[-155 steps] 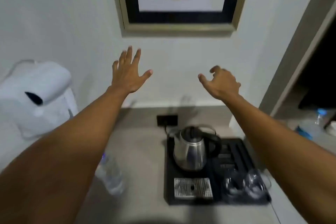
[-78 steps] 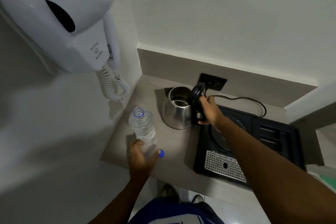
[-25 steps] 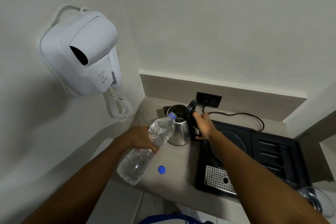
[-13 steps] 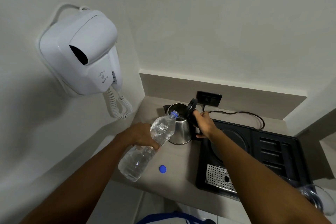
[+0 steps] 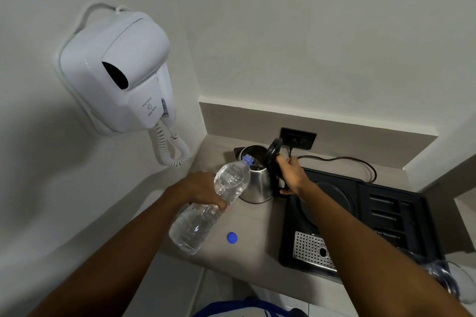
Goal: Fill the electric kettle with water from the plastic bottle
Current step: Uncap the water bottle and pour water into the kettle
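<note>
The left hand (image 5: pixel 199 189) was wrapped around the middle of the plastic bottle (image 5: pixel 212 201), holding it tilted with its long axis running from the base, low and near the person, up and away to the open neck (image 5: pixel 248 159). That neck sat right at the rim of the electric kettle (image 5: pixel 257 180), over its open mouth, while the base was still lower than the neck, so a steeper tip looked necessary for water to run freely; whether any was flowing could not be told. The right hand (image 5: pixel 291 175) was closed on the kettle's black handle, with the lid (image 5: pixel 273 149) standing up open just above it. The kettle stood on the table (image 5: pixel 247 255), off its black tray (image 5: pixel 401 216) and just left of it. The bottle's blue cap (image 5: pixel 232 237) lay on the table below the bottle. The left hand alone governed the pour; the right only steadied the kettle.
</note>
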The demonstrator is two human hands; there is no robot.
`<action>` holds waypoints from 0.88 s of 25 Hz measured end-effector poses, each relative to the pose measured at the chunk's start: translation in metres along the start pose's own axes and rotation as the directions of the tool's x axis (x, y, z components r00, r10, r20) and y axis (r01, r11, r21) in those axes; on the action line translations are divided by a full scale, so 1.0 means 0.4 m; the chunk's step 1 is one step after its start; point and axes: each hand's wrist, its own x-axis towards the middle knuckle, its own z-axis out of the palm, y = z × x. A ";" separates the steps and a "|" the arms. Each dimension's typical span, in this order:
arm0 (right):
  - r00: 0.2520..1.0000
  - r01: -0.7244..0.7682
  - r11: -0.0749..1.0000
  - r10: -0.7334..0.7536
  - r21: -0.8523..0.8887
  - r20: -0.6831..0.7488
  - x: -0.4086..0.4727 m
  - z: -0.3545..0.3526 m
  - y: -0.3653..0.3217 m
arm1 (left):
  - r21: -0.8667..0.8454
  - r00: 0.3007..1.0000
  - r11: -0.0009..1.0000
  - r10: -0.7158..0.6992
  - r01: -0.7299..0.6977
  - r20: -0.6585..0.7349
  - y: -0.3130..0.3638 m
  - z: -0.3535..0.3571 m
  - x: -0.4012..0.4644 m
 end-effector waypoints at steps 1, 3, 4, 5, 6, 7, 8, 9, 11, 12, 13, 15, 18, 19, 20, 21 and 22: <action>1.000 -0.001 1.000 0.001 0.000 0.001 0.000 0.000 0.001 | 0.001 1.000 1.000 0.001 -0.001 0.000 0.000 -0.001 0.001; 1.000 -0.004 1.000 0.004 -0.005 -0.004 0.001 -0.001 0.003 | 0.007 1.000 1.000 0.007 -0.007 0.004 0.000 -0.001 0.003; 1.000 -0.005 1.000 0.005 -0.009 -0.006 0.001 -0.001 0.003 | 0.010 1.000 1.000 0.011 -0.011 0.003 -0.001 -0.001 0.004; 1.000 -0.004 1.000 0.004 -0.012 -0.008 0.001 -0.001 0.003 | 0.013 1.000 1.000 0.015 -0.015 0.000 -0.002 -0.001 0.005; 1.000 -0.002 1.000 0.002 -0.011 -0.011 0.000 -0.001 0.004 | 0.015 1.000 1.000 0.020 -0.020 -0.003 -0.003 -0.001 0.007; 1.000 -0.001 1.000 0.000 -0.009 -0.011 -0.002 -0.002 0.004 | 0.014 1.000 1.000 0.024 -0.024 -0.006 -0.003 0.000 0.008; 1.000 0.000 1.000 0.000 -0.006 -0.008 -0.004 -0.002 0.003 | 0.012 1.000 1.000 0.028 -0.028 -0.011 -0.004 0.000 0.009; 1.000 0.000 1.000 0.000 -0.001 -0.002 -0.005 -0.001 0.003 | 0.011 0.999 1.000 0.029 -0.029 -0.015 -0.004 -0.001 0.011; 1.000 -0.002 1.000 0.002 0.004 0.002 -0.009 -0.001 0.001 | 0.020 0.999 0.999 0.026 -0.025 -0.020 -0.003 -0.002 0.013; 1.000 -0.003 1.000 0.003 0.005 0.000 -0.010 -0.001 0.001 | 0.037 1.000 0.999 0.023 -0.022 -0.021 -0.003 -0.003 0.015; 1.000 -0.005 1.000 0.005 0.006 -0.002 -0.012 0.000 0.001 | 0.054 1.000 0.998 0.018 -0.017 -0.021 -0.003 -0.004 0.018; 1.000 -0.008 1.000 0.008 0.005 -0.002 -0.014 0.000 -0.001 | 0.081 1.000 0.997 0.007 -0.006 -0.022 -0.001 -0.004 0.025; 1.000 -0.017 1.000 0.017 0.013 -0.001 -0.014 0.003 -0.004 | 0.101 0.999 0.995 -0.001 0.004 -0.037 0.000 -0.002 0.033; 1.000 -0.020 1.000 0.021 0.015 -0.003 -0.014 0.003 -0.005 | 0.097 0.999 0.995 0.002 0.002 -0.042 0.000 -0.003 0.035; 1.000 -0.022 1.000 0.022 0.014 -0.005 -0.014 0.004 -0.006 | 0.092 0.999 0.996 0.005 -0.001 -0.048 -0.001 -0.002 0.036; 1.000 -0.022 1.000 0.022 0.012 -0.008 -0.014 0.005 -0.007 | 0.088 0.998 0.996 0.012 -0.007 -0.054 -0.003 0.001 0.038; 1.000 -0.021 1.000 0.021 0.011 -0.012 -0.012 0.006 -0.007 | 0.083 0.998 0.996 0.021 -0.015 -0.065 -0.003 0.005 0.039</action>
